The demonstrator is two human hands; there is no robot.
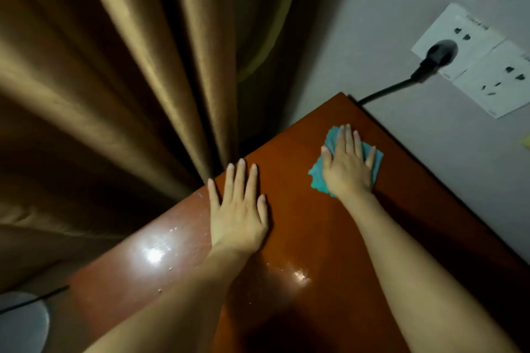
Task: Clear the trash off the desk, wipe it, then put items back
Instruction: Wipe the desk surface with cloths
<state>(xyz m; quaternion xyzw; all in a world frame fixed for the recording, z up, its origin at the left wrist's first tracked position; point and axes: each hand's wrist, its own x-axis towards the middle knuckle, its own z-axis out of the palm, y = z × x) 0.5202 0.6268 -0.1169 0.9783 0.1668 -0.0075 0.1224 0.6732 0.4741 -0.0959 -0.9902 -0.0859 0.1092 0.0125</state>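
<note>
single head view, steeply down and forward, close over the desk (301,223) corner

Dim room, glare spots on desk (301,209), soft blur, wide-angle distortion

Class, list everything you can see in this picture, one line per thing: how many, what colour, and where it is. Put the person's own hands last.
desk: one, glossy reddish-brown wood, fills the lower middle, with bright glare spots and small specks near its left edge
cloth: one, teal, flat on the far part of the desk under the right hand
curtain: one, golden-brown, hanging in folds along the left, beyond the desk
wall: one, pale grey, upper right
socket plates: two, white, side by side on the wall
plug and cable: one, black, in the left plate, cable running down behind the desk
left hand: one, flat on the desk, fingers straight
right hand: one, pressing flat on the cloth
</note>
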